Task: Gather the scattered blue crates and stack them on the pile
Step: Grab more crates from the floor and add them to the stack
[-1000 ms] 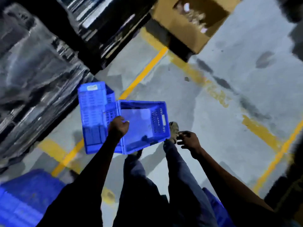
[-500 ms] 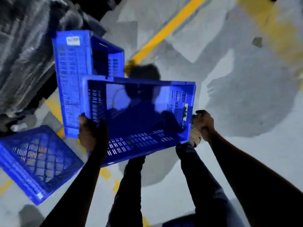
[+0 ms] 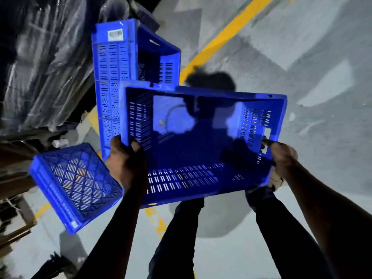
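Since the frame before, the held crate (image 3: 201,141) has come up higher and closer, and the right hand (image 3: 281,158), which only touched its end wall, now grips that wall.

At the left edge, plastic-wrapped dark goods (image 3: 46,63) rise beside the floor (image 3: 302,77). Near the lower left an upturned crate (image 3: 76,184) lies tilted on the floor, its lattice bottom facing up. Just right of it stands the tall stack of crates (image 3: 114,81), a white label near its top, set close against the wrapped goods. In front of the stack, overlapping its lower part, the held crate hangs open side up above the person's legs (image 3: 181,228). The left hand (image 3: 126,164) clasps its left end wall, thumb inside and fingers curled round the outside. The right hand is curled over the right end wall at the handle slot. A yellow line (image 3: 225,35) runs diagonally across the grey floor beyond, toward the upper right.
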Demonstrator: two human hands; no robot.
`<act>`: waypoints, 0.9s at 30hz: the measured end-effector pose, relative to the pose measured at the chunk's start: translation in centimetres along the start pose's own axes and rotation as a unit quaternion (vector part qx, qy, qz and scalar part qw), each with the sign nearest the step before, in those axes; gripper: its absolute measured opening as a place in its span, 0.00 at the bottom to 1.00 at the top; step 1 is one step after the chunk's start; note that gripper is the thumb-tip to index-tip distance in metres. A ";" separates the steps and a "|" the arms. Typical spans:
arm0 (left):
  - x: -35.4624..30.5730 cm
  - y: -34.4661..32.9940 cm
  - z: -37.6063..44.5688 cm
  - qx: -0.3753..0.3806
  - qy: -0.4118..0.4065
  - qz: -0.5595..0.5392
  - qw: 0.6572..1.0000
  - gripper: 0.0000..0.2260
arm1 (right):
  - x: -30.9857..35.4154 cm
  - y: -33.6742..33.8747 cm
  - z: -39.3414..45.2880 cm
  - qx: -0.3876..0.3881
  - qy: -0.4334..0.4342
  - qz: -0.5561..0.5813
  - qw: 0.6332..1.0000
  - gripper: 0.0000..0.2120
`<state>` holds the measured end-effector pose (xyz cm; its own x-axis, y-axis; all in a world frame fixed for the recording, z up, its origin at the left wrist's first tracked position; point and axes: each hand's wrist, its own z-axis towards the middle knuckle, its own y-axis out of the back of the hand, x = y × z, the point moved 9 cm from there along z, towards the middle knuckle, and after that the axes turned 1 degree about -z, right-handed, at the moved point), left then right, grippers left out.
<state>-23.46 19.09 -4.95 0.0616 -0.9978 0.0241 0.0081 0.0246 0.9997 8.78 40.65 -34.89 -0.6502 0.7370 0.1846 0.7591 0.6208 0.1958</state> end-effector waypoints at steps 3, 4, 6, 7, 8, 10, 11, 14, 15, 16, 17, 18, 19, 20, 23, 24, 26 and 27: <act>-0.2 0.6 0.0 -0.012 -0.044 -0.022 0.999 0.14 | -1.3 2.0 -0.3 -0.017 -0.021 0.047 0.999 0.16; -0.5 0.7 -0.2 -0.013 -0.063 -0.033 0.997 0.14 | -1.3 2.8 -0.5 -0.021 -0.010 0.061 0.998 0.13; -1.4 1.5 -0.8 -0.017 -0.102 -0.059 0.993 0.13 | -0.8 4.7 -2.5 -0.042 0.000 0.061 0.997 0.13; -1.4 1.9 -0.9 -0.008 -0.101 -0.081 0.992 0.13 | -0.6 5.5 -3.6 -0.050 0.004 0.062 0.997 0.11; -1.2 2.2 -0.6 0.001 -0.091 -0.099 0.991 0.13 | -0.5 6.2 -4.7 -0.053 0.007 0.060 0.997 0.09; -1.1 3.3 -0.1 0.025 -0.072 -0.122 0.990 0.13 | -0.1 8.3 -7.2 -0.079 0.026 0.045 0.996 0.06; -1.2 3.8 0.1 0.039 -0.068 -0.136 0.988 0.13 | -0.1 9.3 -8.5 -0.088 0.032 0.033 0.995 0.05; -1.3 5.4 1.1 0.066 -0.051 -0.164 0.983 0.14 | 0.4 12.2 -13.4 -0.102 0.063 -0.003 0.993 0.08; -1.6 6.1 1.3 0.079 -0.061 -0.173 0.980 0.15 | 0.4 13.0 -15.3 -0.111 0.075 -0.007 0.991 0.09; -2.1 6.9 1.5 0.089 -0.090 -0.184 0.975 0.16 | 0.3 13.7 -17.4 -0.123 0.089 0.001 0.988 0.09; -2.5 7.9 1.6 0.099 -0.120 -0.191 0.969 0.17 | 0.1 14.4 -19.8 -0.135 0.106 0.010 0.985 0.07; -2.7 8.9 1.8 0.105 -0.139 -0.202 0.964 0.16 | 0.0 14.8 -21.8 -0.147 0.127 0.019 0.981 0.06; -2.6 10.4 1.8 0.115 -0.153 -0.221 0.956 0.16 | -0.6 15.2 -24.3 -0.163 0.144 0.030 0.976 0.06; -2.4 11.8 1.7 0.125 -0.167 -0.242 0.948 0.15 | -1.6 15.6 -26.6 -0.175 0.155 0.041 0.971 0.06; -0.9 16.6 1.8 0.150 -0.174 -0.319 0.920 0.13 | -5.0 15.7 -34.7 -0.208 0.188 0.080 0.957 0.11; -0.1 18.4 1.8 0.159 -0.184 -0.331 0.912 0.12 | -6.5 15.7 -37.7 -0.222 0.198 0.098 0.950 0.13; 1.5 22.0 1.6 0.165 -0.215 -0.349 0.897 0.11 | -9.3 15.3 -43.7 -0.255 0.204 0.126 0.937 0.11; 2.5 23.8 1.6 0.163 -0.234 -0.360 0.888 0.11 | -10.9 15.2 -46.2 -0.267 0.210 0.133 0.931 0.09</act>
<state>-24.69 17.12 18.96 -0.2652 -0.6651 -0.6981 -0.4168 -0.5738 0.7050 26.04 29.64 10.58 -0.4807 0.6067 0.6331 0.8447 0.1264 0.5202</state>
